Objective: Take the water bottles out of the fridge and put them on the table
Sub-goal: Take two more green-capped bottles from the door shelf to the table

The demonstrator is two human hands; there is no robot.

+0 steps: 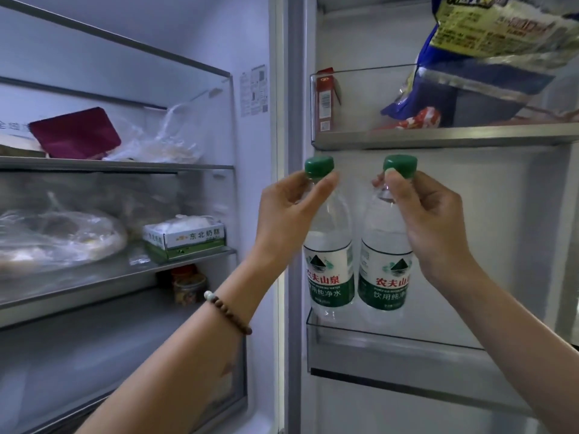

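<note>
Two water bottles, left bottle [329,267] and right bottle [383,270], are being held upright side by side at the lower door bin [391,355] of the open fridge, both with green caps and labels reading 农夫山泉 饮用纯净水. The left hand [288,211] is pinching the left bottle's neck just under its cap, and the right hand [429,214] is curling round the right bottle's neck likewise. Small box [188,239] reading 东北奶糕 is lying on a fridge shelf.

Cool, soft light is filling the scene. The bag [488,42] above the right hand [432,220] is looking blurred, and shelves [116,166] beyond the left hand [282,214] are bowing.
</note>
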